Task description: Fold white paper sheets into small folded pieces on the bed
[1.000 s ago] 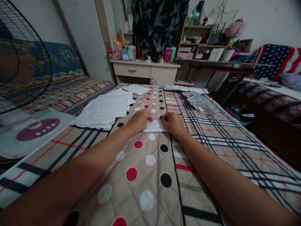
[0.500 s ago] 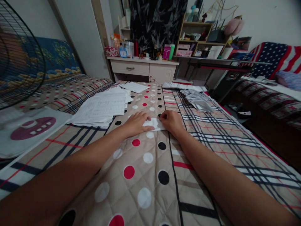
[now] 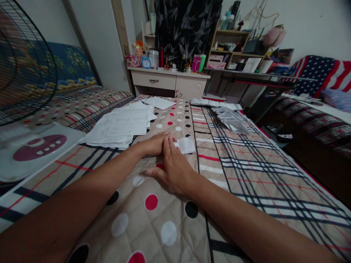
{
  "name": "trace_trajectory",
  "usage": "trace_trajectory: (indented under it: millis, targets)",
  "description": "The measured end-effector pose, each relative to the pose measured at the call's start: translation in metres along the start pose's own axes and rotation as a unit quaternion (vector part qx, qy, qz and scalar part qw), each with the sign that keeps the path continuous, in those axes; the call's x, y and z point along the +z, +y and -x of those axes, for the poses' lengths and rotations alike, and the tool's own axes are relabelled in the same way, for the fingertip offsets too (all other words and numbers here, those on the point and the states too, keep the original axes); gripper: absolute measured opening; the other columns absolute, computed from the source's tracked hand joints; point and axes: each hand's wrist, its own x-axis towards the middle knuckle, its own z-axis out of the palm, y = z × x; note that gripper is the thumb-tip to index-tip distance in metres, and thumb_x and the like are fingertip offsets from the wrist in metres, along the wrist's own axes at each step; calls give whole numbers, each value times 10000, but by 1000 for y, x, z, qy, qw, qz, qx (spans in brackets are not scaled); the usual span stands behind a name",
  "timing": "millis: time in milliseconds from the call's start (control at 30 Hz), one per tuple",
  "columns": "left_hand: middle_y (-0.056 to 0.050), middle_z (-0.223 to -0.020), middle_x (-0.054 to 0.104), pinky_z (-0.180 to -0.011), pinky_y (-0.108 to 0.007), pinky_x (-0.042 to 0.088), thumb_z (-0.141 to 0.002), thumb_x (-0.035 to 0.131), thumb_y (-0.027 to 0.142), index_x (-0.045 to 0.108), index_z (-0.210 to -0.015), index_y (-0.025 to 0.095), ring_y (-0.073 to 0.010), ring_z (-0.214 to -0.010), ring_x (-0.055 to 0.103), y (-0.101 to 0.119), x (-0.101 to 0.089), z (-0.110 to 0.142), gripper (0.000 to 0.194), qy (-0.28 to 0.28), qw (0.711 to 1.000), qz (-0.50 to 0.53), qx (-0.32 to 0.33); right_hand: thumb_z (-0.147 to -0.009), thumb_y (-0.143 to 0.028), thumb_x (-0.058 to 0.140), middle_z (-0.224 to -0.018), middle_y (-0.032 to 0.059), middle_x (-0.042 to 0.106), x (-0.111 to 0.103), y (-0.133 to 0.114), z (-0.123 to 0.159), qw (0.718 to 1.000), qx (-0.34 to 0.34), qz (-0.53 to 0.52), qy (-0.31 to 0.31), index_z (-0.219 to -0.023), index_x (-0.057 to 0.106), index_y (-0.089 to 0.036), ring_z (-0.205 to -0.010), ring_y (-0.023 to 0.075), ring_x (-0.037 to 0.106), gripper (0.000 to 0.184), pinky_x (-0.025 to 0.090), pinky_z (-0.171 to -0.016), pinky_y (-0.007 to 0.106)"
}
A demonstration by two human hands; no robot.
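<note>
We have a small, folded piece of white paper (image 3: 187,145) lying on the beige quilted bedspread (image 3: 145,223), which is patterned with red, white and black dots and plaid bands. The folded paper is our landmark for everything else.

Our left hand (image 3: 157,143) is at the left end of the paper, palm down with its fingers bent; the right fingers cover its tips, so we cannot tell whether it grips the paper. Our right hand (image 3: 177,166) is released and open, its fingers straight and close together, laid against the left fingertips over the paper's left part, its thumb spread out to the left above the dots.

To the left of the paper, beyond our left hand, we see an uneven pile of white printed sheets (image 3: 117,126). Further left is a white plastic bag with a purple oval print (image 3: 41,148), and behind that a fan with a dark wire cage (image 3: 27,69). Beyond the paper and slightly left lies a loose white sheet (image 3: 158,102). Beyond it to the right are a long row of white folded pieces (image 3: 216,103) and a fanned stack of thin whitish pieces (image 3: 232,119). Well past the paper stands a cream wooden dresser (image 3: 153,81) holding bottles and a blue clock (image 3: 146,62).
</note>
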Motion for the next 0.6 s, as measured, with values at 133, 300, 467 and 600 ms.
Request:
trace_trajectory:
  millis: [133,300,467,600]
  targets:
    - [-80,-1091,616,-959,-362,428,-749,614,248,606,-1069,205,-231,-1053,561,2,-4,2,323,-75,996,-45,14,-752,-783,463,-1551,297,108,8,-1,16,999,-8,18,-29,-1490,170,22,-1457,383,42,1131,198,-1147,568]
    - [-80,-1118,582,-917,-347,430,-717,700,404,581,-1104,205,-239,-1054,550,5,-7,5,451,-77,996,-49,7,-787,-759,438,-1542,286,159,-12,33,43,996,-10,73,-58,-1484,231,10,-1453,373,86,1059,216,-1153,557]
    - [-80,-1144,569,-931,-355,405,-695,731,447,574,-1132,205,-258,-1089,530,6,-6,6,524,-81,995,-57,-14,-830,-697,456,-1544,252,204,-31,63,62,995,28,91,-41,-1483,272,-32,-1448,358,145,951,255,-1143,556]
    - [-69,-1133,564,-881,-333,412,-689,733,477,573,-1127,213,-251,-1060,531,6,-6,5,536,-90,994,-59,-20,-883,-572,481,-1465,208,418,-41,78,62,997,77,22,14,-1399,446,-101,-1376,342,363,700,334,-1105,533]
